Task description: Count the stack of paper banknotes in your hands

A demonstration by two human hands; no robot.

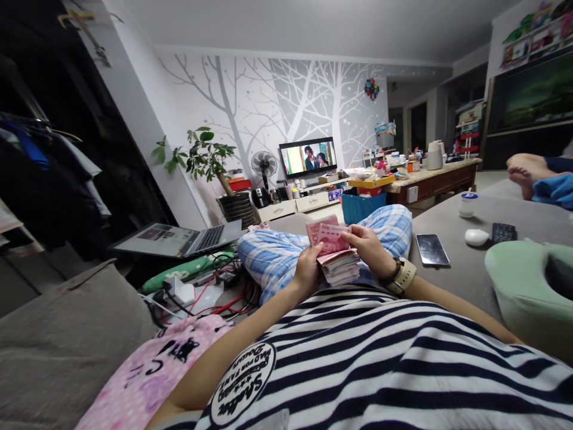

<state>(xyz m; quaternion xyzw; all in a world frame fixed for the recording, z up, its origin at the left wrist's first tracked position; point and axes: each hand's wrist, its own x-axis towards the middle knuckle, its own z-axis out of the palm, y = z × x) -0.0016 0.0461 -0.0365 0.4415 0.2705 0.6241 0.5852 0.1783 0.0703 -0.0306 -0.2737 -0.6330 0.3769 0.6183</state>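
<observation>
Pink banknotes marked 100 are held up between my two hands above my lap. My left hand is closed on their left side, thumb on the front. At the right edge, my right hand pinches the front note between thumb and fingers. Just below the notes, a thick stack of paper slips or notes rests against my lap; what keeps it in place is hidden. A pale watch and a dark bracelet are on my right wrist.
On the sofa to the right lie a phone, a white mouse, a remote, a small jar and a green neck pillow. An open laptop and tangled cables are at left. Another person's foot shows at far right.
</observation>
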